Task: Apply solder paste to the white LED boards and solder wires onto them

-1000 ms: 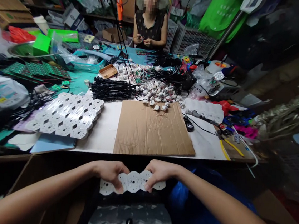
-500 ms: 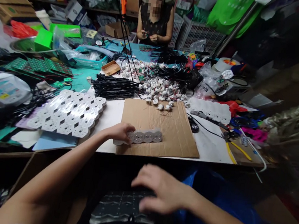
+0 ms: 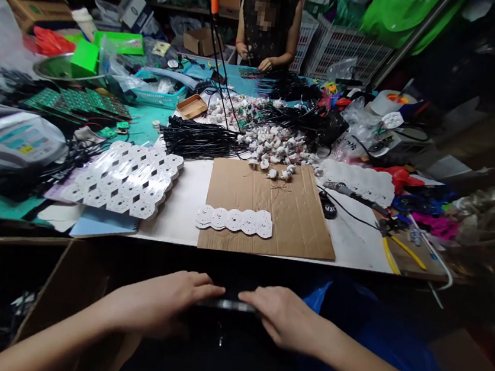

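Note:
Below the table's front edge, my left hand and my right hand grip opposite ends of a thin, flat stack of panels, seen nearly edge-on over my lap. The fingers of both hands are wrapped round it and partly hidden. On the cardboard sheet lies a white strip with scalloped edges, touched by neither hand. A stack of white perforated panels rests on the table to the left of the cardboard.
Black cables and a heap of small white parts lie behind the cardboard. Yellow-handled pliers and a soldering iron are at the right. A person works across the table.
My left hand has left the strip on the cardboard and come down to the panels in my lap. My right hand has closed on their other end. The panels now appear edge-on.

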Available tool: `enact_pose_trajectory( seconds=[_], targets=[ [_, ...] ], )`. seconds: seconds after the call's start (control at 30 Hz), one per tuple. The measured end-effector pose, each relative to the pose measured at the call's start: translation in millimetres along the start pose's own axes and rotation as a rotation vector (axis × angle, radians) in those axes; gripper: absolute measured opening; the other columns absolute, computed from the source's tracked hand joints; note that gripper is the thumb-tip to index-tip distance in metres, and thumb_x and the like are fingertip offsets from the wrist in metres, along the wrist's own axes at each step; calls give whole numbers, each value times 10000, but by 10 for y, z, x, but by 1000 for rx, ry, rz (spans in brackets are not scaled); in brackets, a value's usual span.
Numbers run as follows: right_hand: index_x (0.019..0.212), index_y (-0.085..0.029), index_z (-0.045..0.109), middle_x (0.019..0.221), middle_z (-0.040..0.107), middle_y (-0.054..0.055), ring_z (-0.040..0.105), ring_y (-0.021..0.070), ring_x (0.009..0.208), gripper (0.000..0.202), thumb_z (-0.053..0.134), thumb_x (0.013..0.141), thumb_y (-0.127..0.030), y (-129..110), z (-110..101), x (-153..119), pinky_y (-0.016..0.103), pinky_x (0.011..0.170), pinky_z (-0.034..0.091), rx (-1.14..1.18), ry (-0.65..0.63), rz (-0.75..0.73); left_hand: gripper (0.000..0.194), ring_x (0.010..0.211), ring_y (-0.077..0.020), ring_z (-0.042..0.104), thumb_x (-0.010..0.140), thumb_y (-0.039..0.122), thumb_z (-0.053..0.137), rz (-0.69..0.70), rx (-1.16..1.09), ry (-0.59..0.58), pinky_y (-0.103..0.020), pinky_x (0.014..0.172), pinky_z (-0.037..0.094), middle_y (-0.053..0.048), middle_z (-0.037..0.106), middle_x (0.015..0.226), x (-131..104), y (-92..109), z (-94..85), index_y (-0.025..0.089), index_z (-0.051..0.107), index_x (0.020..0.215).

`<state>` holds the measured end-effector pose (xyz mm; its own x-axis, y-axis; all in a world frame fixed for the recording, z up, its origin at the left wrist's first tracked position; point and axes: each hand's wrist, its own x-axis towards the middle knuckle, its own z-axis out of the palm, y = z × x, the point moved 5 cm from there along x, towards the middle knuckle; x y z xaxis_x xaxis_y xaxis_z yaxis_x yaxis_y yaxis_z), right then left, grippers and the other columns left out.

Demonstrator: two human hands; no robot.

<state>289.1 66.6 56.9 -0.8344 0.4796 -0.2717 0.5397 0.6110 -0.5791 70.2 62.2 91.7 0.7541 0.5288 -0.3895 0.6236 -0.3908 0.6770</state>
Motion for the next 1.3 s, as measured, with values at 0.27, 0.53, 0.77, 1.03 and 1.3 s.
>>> enact_pose_trajectory(
  seconds=[0.27, 0.53, 0.77, 1.03, 1.3],
  targets=[
    [1033, -155, 589, 904, 740, 82, 698, 232, 797, 164, 609, 930, -281, 311, 18, 474, 284, 619, 383, -275, 73, 228, 210, 766, -248, 673, 845, 78, 436, -377, 402, 130, -318, 644, 457, -94, 701, 858, 472, -545, 296, 181, 560, 979],
    [927, -163, 600, 855, 707, 70, 642, 208, 805, 127, 538, 839, -95, 355, 248, 373, 293, 656, 373, -335, 160, 253, 221, 806, -232, 644, 835, 36, 426, -347, 430, 273, -328, 698, 444, -100, 689, 874, 499, -500, 460, 188, 567, 912],
    [882, -191, 598, 812, 696, 27, 632, 173, 699, 108, 641, 784, -175, 32, 122, 208, 245, 580, 334, -93, -123, -45, 121, 570, -123, 479, 685, 106, 611, -117, 81, -9, -262, 539, 274, 25, 578, 652, 300, -166, 240, 192, 538, 728],
    [767, -186, 565, 619, 565, -65, 533, 88, 545, 270, 778, 803, -349, 130, 333, 251, 185, 510, 297, 227, -243, -37, 242, 562, -104, 452, 644, 245, 759, -220, -326, -270, -214, 481, 302, 61, 536, 645, 357, -451, 506, 190, 570, 786],
    [883, -157, 591, 803, 648, 43, 555, 149, 681, 100, 556, 826, -83, 410, 256, 388, 252, 581, 294, -138, 23, 65, 170, 725, -173, 553, 771, 28, 477, -216, 236, 199, -271, 666, 403, -33, 612, 785, 508, -546, 411, 186, 528, 811]
  ],
)
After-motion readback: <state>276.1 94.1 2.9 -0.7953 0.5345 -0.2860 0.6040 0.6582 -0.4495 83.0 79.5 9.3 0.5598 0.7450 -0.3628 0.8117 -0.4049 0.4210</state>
